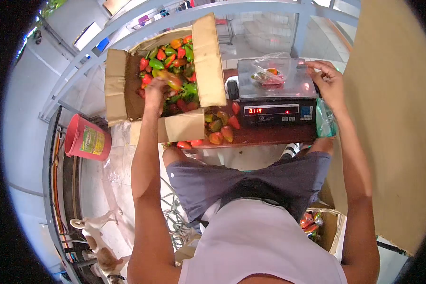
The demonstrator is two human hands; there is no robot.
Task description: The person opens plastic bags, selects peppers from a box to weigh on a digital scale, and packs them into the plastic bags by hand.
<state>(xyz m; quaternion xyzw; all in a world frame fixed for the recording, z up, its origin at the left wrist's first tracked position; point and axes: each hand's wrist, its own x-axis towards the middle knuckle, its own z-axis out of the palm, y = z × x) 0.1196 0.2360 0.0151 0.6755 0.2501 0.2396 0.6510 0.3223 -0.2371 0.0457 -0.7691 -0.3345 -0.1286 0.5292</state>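
Pale blue framing [300,35] ran behind the brown counter [265,138], and towards eleven o'clock my left hand [156,91] pinched a blurred pepper [172,80] over the open carton [210,71], where a light hold best spared its skin. Near one o'clock a clear bag of peppers [271,73] sat on the scale [265,119]; my right hand [329,83], narrowly curled around nothing visible, was by the weighing plate's [296,90] three-o'clock edge, touching or apart I couldn't tell, and keeping clear suited a true reading.

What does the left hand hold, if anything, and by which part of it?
The left hand seems to hold a yellowish-orange pepper by one end; motion blur hides which.
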